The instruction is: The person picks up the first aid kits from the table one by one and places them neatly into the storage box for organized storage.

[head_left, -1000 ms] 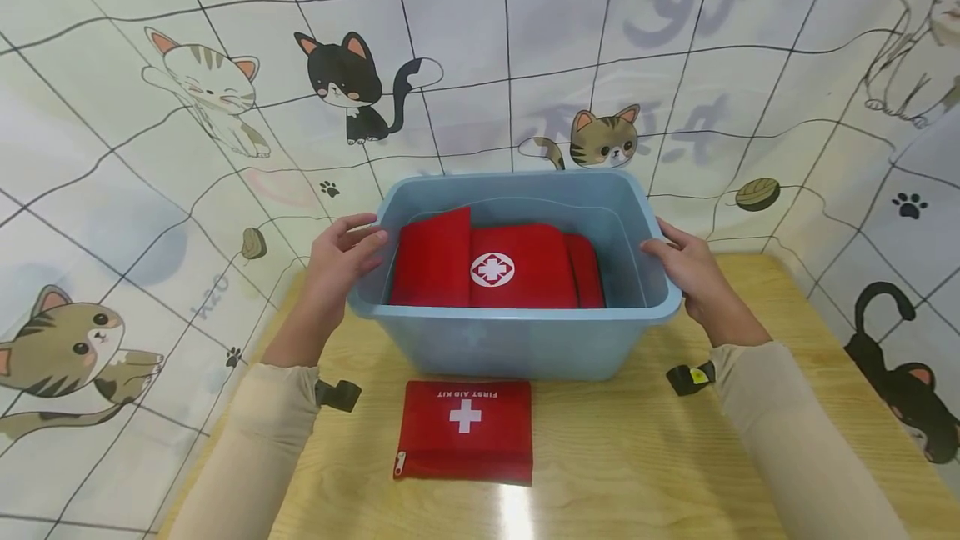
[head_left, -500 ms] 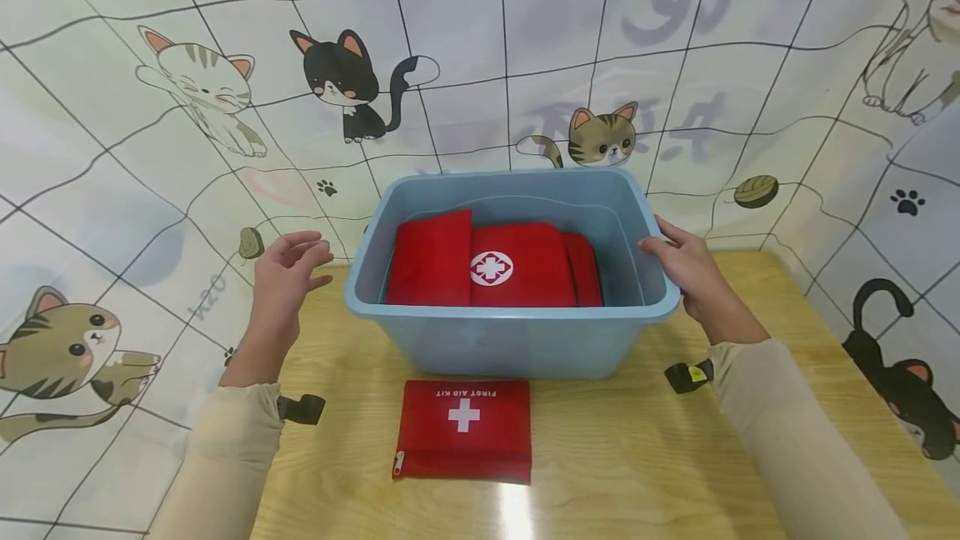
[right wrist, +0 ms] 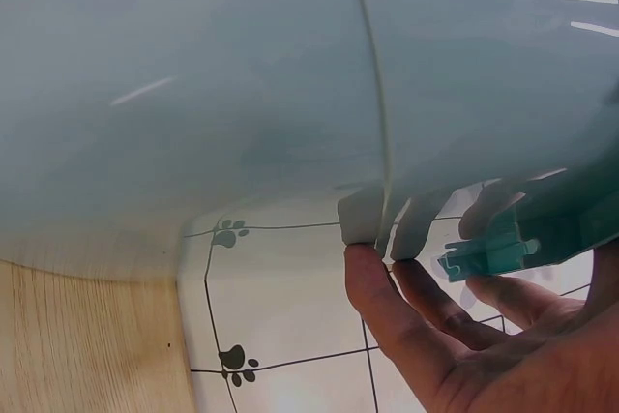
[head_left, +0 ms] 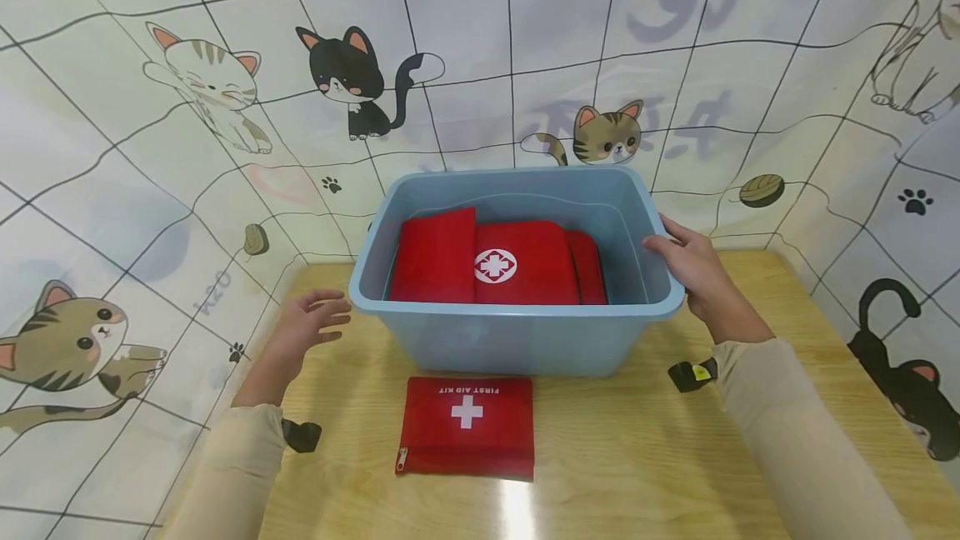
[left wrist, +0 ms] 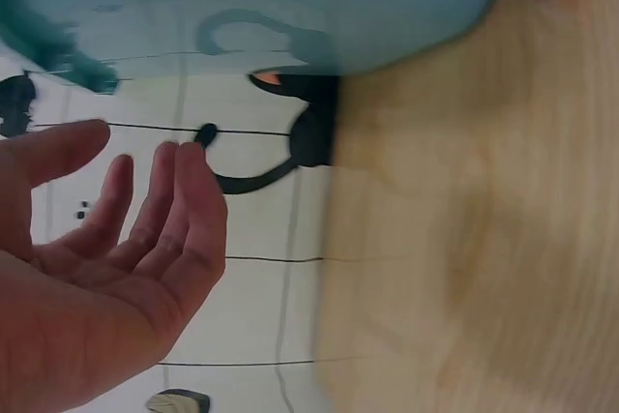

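A light blue plastic bin [head_left: 502,340] stands on the wooden table. Inside it lie red fabric bags [head_left: 525,265], one with a white cross emblem; their lower parts are hidden. My left hand [head_left: 303,327] hovers off the bin's left side with loosely bent fingers, holding nothing. In the left wrist view the fingers [left wrist: 198,200] are apart from the bin wall [left wrist: 290,7]. At the bin's right rim my right hand [head_left: 693,265] grips the edge, thumb on top. Its fingertips [right wrist: 368,273] meet the outer wall in the right wrist view. A flat red first aid pouch [head_left: 467,427] lies in front.
The wooden table [head_left: 600,457] runs up to walls on several sides. A cat-patterned wall covering [head_left: 480,65] rises right behind the bin. A teal plastic piece [right wrist: 493,249] shows under the rim by the right hand.
My left hand has let go of the bin's left rim, moved left, then come down beside the bin. The right hand keeps its grip. The bin and pouch stay in place.
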Demonstrator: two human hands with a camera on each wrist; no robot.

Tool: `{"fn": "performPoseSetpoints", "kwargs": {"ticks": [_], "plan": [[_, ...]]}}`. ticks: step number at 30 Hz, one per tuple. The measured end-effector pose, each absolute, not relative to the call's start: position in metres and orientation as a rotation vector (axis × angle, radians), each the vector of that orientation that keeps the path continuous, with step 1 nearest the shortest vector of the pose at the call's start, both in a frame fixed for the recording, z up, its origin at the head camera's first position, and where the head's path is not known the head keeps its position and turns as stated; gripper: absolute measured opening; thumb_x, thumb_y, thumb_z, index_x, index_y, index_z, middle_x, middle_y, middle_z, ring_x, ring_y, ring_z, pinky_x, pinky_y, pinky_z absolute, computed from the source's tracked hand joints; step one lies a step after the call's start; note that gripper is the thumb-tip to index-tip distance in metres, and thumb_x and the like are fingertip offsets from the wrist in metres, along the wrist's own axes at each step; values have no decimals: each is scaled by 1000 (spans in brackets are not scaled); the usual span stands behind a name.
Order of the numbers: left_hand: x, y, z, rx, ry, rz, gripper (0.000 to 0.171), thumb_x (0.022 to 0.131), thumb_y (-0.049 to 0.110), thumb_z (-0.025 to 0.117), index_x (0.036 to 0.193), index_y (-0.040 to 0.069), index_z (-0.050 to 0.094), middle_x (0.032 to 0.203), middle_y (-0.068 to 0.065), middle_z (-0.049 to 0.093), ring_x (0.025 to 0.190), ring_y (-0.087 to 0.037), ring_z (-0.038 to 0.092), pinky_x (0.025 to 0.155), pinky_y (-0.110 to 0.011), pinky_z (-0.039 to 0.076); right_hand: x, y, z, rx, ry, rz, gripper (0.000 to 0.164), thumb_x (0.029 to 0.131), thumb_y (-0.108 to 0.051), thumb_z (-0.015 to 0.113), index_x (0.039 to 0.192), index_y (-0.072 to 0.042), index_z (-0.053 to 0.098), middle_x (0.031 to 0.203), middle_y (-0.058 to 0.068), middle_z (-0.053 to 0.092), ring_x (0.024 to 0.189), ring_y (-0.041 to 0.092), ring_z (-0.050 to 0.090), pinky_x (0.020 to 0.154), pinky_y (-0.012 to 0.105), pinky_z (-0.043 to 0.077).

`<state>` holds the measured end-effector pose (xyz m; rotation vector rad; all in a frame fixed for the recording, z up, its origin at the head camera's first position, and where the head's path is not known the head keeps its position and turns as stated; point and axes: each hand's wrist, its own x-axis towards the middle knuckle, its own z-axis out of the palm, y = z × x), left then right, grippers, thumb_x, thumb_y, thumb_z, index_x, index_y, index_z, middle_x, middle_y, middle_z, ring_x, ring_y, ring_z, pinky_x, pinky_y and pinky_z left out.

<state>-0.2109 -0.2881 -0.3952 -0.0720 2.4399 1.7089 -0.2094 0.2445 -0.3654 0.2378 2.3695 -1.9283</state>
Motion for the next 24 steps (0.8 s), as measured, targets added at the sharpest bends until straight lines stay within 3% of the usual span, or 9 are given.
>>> {"fn": "performPoseSetpoints", "kwargs": {"ticks": [4, 8, 14, 24], "plan": [[-214, -284, -419, -45, 2386, 1602, 51, 102, 28, 57, 139, -4, 44, 135, -24, 56, 121, -34, 59, 96, -41, 52, -209, 245, -365, 225, 2368, -1930, 68, 102, -31, 48, 160, -21, 13, 161, 22, 20, 140, 48, 29, 108, 67, 31], [-214, -277, -437, -23, 2352, 1534, 46, 103, 23, 53, 137, -8, 45, 133, -27, 57, 117, -35, 62, 95, -43, 53, -209, 246, -365, 223, 2363, -1935, 68, 102, -31, 48, 160, -20, 14, 161, 22, 20, 140, 49, 29, 108, 67, 31], [-212, -271, -457, -22, 2331, 1444, 45, 100, 20, 54, 134, -9, 50, 128, -27, 60, 114, -38, 63, 93, -47, 54, -209, 245, -365, 226, 2354, -1948, 69, 102, -30, 49, 160, -20, 13, 161, 23, 21, 139, 48, 30, 108, 66, 32], [-208, -262, -475, 138, 2232, 1241, 39, 98, 23, 58, 123, -6, 64, 111, -18, 69, 97, -31, 69, 83, -45, 58, -209, 245, -366, 226, 2357, -1945, 68, 102, -31, 49, 159, -21, 14, 161, 22, 20, 140, 48, 29, 108, 67, 31]]}}
